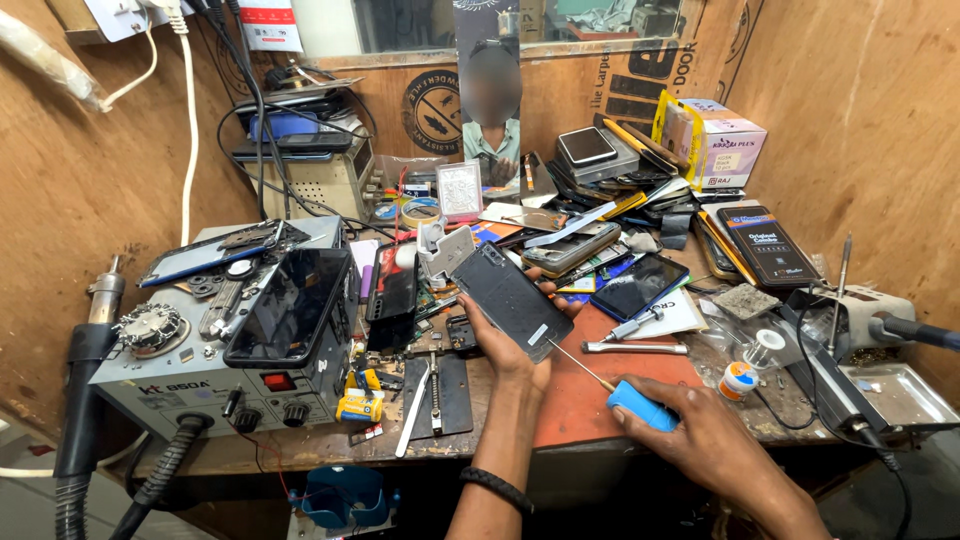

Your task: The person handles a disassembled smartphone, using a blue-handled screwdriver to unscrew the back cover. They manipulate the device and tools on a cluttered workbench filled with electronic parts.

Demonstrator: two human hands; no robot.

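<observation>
Left hand fingers (478,318): closed around the lower edge of a dark phone (510,300), holding it tilted with its back panel facing up, at the centre of the frame.
Left hand (505,355): raised above the worktop (300,445); a black band circles the wrist.
Right hand fingers (668,395): wrapped around the blue handle of a thin screwdriver (640,405).
Right hand (715,440): low, right of centre, resting over the red mat (590,395).
Screwdriver: its slender shaft runs up and left, the tip meeting the lower right corner of the phone.
Phone: held just above the red mat, between the two hands, near a black jig plate (445,390).
Red mat: lies at the front middle of the worktop; a pair of tweezers (635,347) rests on its upper edge.
Left of frame: a grey hot-air station (200,385) carries a black phone (290,305) leaning face up on its top; black hoses hang from its front.
Right of frame: a soldering iron (905,330) sits in its stand beside a metal tray (900,395); a small solder spool (738,380) stands near.
Upper middle: a heap of phones, screens and flat boxes (600,235) covers the rear of the worktop.
Upper right: a white and purple carton (725,140) stands against the wooden wall.
</observation>
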